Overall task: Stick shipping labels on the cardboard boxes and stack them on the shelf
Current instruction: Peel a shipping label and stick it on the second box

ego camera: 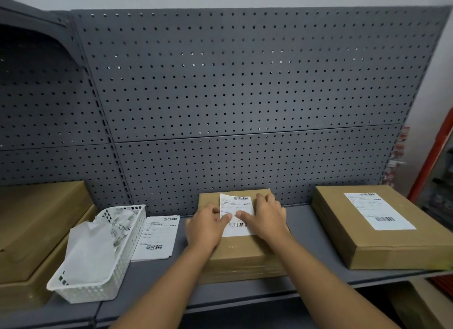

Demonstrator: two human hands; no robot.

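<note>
Lying under hands [208, 227] [267, 217]: label [239, 206] (on box [235, 252])

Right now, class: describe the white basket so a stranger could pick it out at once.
Start at the grey shelf below the pegboard. Left of the middle box lie loose labels, then the basket. It alone is white perforated plastic, holding crumpled paper.

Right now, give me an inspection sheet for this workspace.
Surface: grey shelf, boxes lying flat on it.
Job's things: middle box under a label; right box already labelled; spare labels beside the white basket; plain boxes stacked at left.
Clutter: white basket holding crumpled paper.
Hands: left hand and right hand both press the label.
Cables: nothing seen.
Surroundings: grey pegboard behind; red rack at far right.
</note>
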